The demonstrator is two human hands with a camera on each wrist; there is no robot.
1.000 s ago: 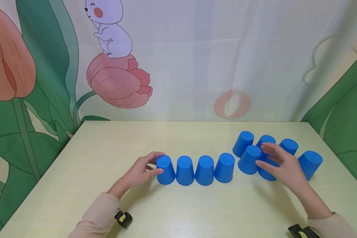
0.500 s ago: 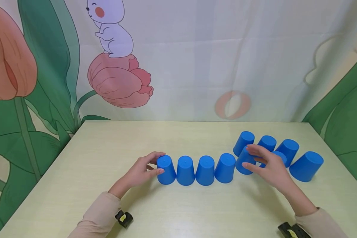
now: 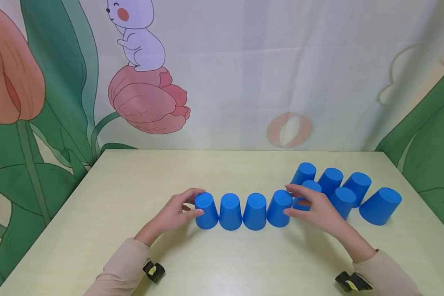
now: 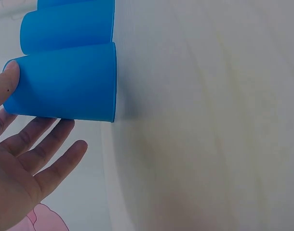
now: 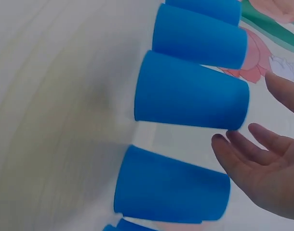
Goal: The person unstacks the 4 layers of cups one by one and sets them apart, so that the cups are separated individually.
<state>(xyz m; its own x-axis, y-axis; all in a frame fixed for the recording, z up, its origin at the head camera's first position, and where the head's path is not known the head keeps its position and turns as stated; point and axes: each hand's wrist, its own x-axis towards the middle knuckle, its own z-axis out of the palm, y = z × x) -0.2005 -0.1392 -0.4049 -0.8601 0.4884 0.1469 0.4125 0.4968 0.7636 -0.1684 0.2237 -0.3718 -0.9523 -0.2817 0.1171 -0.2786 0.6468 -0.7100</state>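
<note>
Four-in-line style, several blue plastic cups stand upside down side by side on the table. My left hand (image 3: 180,210) holds the leftmost cup (image 3: 206,211), thumb in front and fingers behind. In the left wrist view the thumb (image 4: 9,83) lies on that cup's narrow end. My right hand (image 3: 318,209) is at the right end of the row, beside the last cup (image 3: 278,211). In the right wrist view its fingers (image 5: 224,150) are spread beside that cup's narrow end, and the thumb stands off it. Whether a fingertip touches the cup I cannot tell.
More upside-down blue cups stand in a loose group at the right, including a back cup (image 3: 304,172) and a far-right cup (image 3: 381,206). One cup (image 3: 311,186) is partly hidden behind my right hand. A printed curtain (image 3: 222,82) hangs behind the table (image 3: 170,263).
My right hand has moved left, from over the right-hand group of cups to the end of the row. My left hand and the row of cups have stayed in place.
</note>
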